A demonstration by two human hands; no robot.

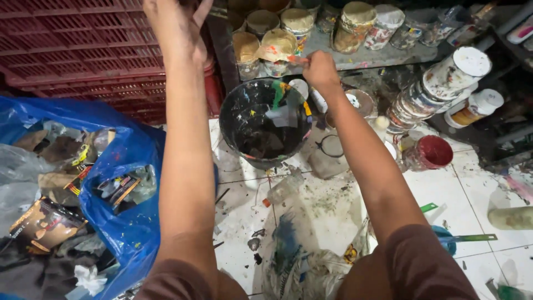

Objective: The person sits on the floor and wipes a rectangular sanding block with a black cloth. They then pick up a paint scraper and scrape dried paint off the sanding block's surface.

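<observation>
The right hand (320, 69) has its fingers clamped on a small brush (294, 59) with an orange tip, just above the black bucket (265, 123) on the tiled floor (472, 183). The left hand (175, 22) is raised against the red crate (83, 50), fingers apart and holding nothing. Paint cans (355, 22) crowd the shelf behind; a blue bag (130, 161) of rubbish hems in the left side, while bare tile lies open to the right.

Both your bare arms stretch forward, well apart. Your left hand (176, 25) is raised high, fingers loosely spread; your right hand (320, 69) is curled into a closed fist.
</observation>
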